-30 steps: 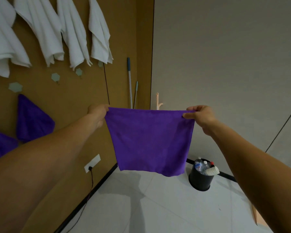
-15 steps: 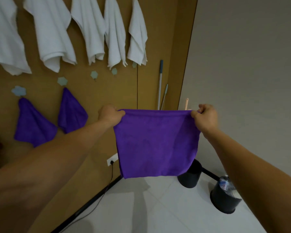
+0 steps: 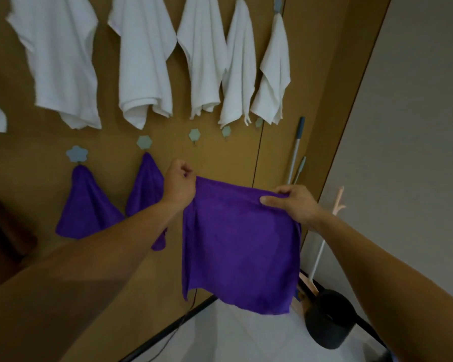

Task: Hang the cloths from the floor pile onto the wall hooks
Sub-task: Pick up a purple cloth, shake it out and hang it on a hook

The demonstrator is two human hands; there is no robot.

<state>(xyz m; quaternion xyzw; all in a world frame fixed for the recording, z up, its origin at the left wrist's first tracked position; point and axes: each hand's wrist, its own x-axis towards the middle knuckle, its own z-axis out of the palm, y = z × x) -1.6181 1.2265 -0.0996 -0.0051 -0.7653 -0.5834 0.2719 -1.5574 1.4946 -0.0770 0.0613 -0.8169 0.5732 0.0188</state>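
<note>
Purple cloth [image 3: 241, 244] is held spread out at frame centre, in front of the brown wall panel [image 3: 131, 259] and clear of the floor [image 3: 233, 340]. Its top edge is gripped at both corners. The left hand [image 3: 179, 182] is closed in a fist round the 11 o'clock corner. The right hand [image 3: 293, 202] pinches the 1 o'clock corner, with the thumb laid along the front of the hem and the fingers curled over behind. The top edge is tilted, left corner higher. The lower hem hangs free and uneven. Two more purple cloths are hung by a corner on the panel at 9 o'clock of the held one. The outer hung cloth [image 3: 87, 207] sits under a pale blue flower-shaped hook [image 3: 77, 154]. The inner hung cloth [image 3: 144, 189] sits under the next hook [image 3: 144, 141] and is partly covered by the left forearm. Further along the row, towards 1 o'clock, a first bare hook [image 3: 194, 134] and a second bare hook [image 3: 226, 131] are seen. A row of white towels [image 3: 147, 64] is hung across the panel at 12 o'clock. A mop handle [image 3: 297, 147] with a blue grip is leaned in the corner at 1 o'clock. A black bin [image 3: 330, 320] stands on the floor at 5 o'clock, just beside the cloth's lower right corner. A grey wall [image 3: 416, 126] fills the 3 o'clock side.
</note>
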